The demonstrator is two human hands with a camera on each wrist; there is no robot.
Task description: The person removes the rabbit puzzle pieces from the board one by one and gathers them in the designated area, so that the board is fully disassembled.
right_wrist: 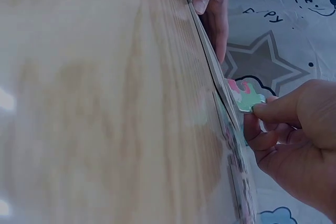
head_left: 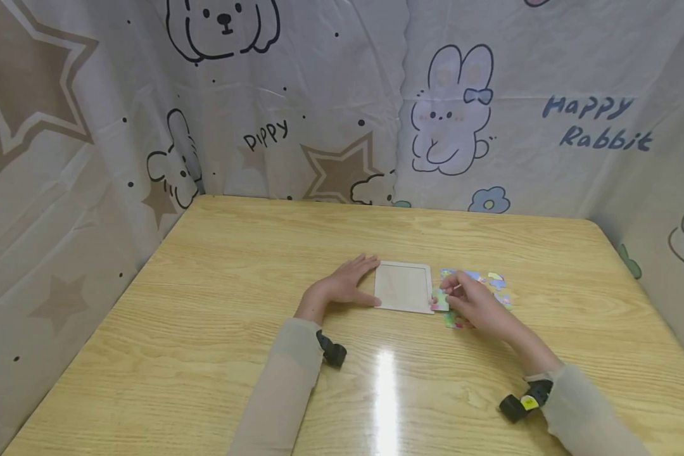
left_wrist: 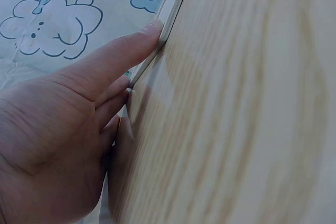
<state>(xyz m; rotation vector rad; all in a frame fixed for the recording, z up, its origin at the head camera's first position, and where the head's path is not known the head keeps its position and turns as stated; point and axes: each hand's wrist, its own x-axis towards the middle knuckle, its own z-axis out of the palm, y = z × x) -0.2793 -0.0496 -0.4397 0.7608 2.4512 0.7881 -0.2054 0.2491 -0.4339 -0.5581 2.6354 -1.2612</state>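
Note:
A square white puzzle tray (head_left: 403, 288) with a raised rim lies flat on the table, its inside bare. My left hand (head_left: 344, 283) rests at the tray's left edge, thumb at the near corner and straight fingers at the far one. Between thumb and fingers my right hand (head_left: 474, 303) pinches a jigsaw puzzle piece (right_wrist: 247, 97), green with pink patches, close by the tray's right rim. Several other colourful puzzle pieces (head_left: 497, 280) lie on the table around and under the right hand, which hides some of them.
The wood-grain table (head_left: 234, 266) stretches out on every side of the tray. A printed curtain (head_left: 319, 95) hangs along its back and sides. Each wrist bears a small black camera (head_left: 333, 351). A bright light reflection shows on the tabletop in front of the tray.

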